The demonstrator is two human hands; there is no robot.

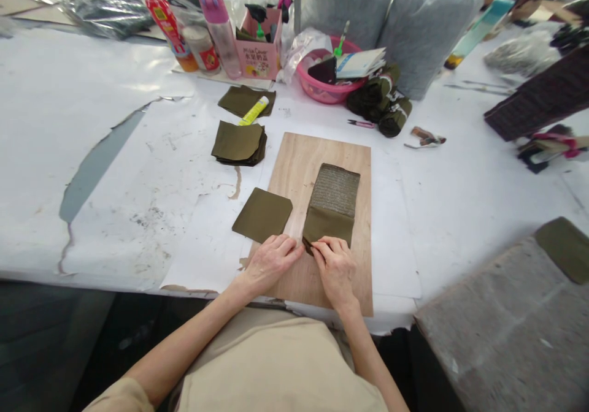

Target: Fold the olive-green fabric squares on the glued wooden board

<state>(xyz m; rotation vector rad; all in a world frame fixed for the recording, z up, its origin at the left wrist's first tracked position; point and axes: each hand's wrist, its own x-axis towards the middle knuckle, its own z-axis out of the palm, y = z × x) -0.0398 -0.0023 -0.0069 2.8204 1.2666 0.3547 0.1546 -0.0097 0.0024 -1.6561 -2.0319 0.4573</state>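
On a wooden board (288,173) lies an olive fabric piece (330,225) whose far part is a grey ribbed panel (335,189). My right hand (335,268) pinches the near edge of this fabric between thumb and fingers, the edge looking folded up there. At the fabric's near left corner is my left hand (275,260), fingers closed together and thumb and forefinger tips at the corner; the exact grip is partly hidden. Just beyond my left hand, a separate flat olive fabric square (263,214) overlaps the board's left edge.
A stack of olive fabric pieces (238,142) and a yellow glue stick (254,111) lie further back. Behind stand a red-capped bottle (166,22), a pink box (259,53) and a pink basin (322,90). Small pink-handled snips (362,124) lie right. A grey padded surface (515,326) is at lower right.
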